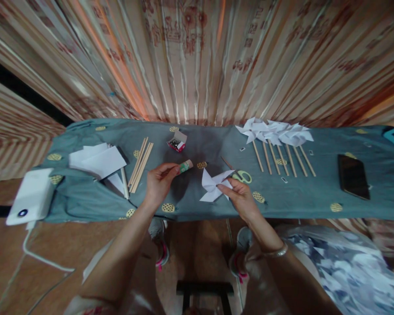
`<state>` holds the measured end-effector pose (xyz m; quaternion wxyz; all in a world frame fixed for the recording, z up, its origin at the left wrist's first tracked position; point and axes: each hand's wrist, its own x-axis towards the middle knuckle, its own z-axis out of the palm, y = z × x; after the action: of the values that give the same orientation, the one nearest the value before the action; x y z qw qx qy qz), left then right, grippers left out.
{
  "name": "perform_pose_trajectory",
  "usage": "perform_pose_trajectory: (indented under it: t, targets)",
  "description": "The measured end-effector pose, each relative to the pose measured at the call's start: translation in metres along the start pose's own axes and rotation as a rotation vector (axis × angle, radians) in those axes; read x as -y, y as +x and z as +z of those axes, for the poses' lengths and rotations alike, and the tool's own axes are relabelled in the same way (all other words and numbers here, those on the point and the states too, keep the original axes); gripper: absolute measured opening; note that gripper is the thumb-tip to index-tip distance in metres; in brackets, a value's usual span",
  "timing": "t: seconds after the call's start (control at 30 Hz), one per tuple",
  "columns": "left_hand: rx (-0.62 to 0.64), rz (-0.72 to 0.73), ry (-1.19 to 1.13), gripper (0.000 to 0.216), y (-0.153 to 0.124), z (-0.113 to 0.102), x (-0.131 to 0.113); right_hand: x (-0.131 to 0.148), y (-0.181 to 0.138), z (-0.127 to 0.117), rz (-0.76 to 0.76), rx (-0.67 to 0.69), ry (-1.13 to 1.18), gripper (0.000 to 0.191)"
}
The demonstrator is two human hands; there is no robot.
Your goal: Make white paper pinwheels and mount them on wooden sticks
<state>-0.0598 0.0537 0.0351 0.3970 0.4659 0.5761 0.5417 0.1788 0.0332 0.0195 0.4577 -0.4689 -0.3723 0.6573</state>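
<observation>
My left hand (160,181) is closed around a small green-and-white glue stick (185,166), held above the cloth. A white paper pinwheel (211,186) is pinched in my right hand (241,195), the thumb pressing near its centre. No stick shows on this pinwheel. Just behind my right hand lie scissors with light green handles (242,176), partly covered. A small open box (177,141) of metal pins stands beyond my left hand. Several bare wooden sticks (141,168) lie to the left of that hand.
Finished pinwheels on sticks (279,131) lie in a row at the back right. White paper sheets (100,162) are stacked at the left, near a white power bank (31,197) with a cable. A dark phone (353,176) lies on the right. A pleated curtain (197,65) hangs behind the table.
</observation>
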Motion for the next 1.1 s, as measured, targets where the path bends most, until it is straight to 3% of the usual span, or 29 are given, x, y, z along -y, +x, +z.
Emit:
perform_pose_trajectory:
  t: [0.13,0.27,0.47,0.83,1.1]
  targets:
    - [-0.095,0.194,0.461,0.026,0.019,-0.037,0.008,0.000,-0.001,-0.001,0.002,0.004,0.020,0.030]
    - [-0.115,0.198,0.828,0.037,0.034,-0.069,0.015,0.001,-0.001,-0.003,-0.010,0.017,0.032,0.029]
    - [-0.073,0.119,1.196,0.038,0.040,-0.075,0.018,0.002,0.000,-0.004,-0.028,0.016,0.013,0.029]
    - [-0.077,0.089,1.363,0.035,0.041,-0.071,0.015,0.002,0.001,-0.007,-0.034,0.016,0.005,0.030]
    - [-0.136,0.120,1.135,0.032,0.034,-0.068,0.003,0.007,-0.003,-0.012,-0.108,0.004,-0.009,0.034]
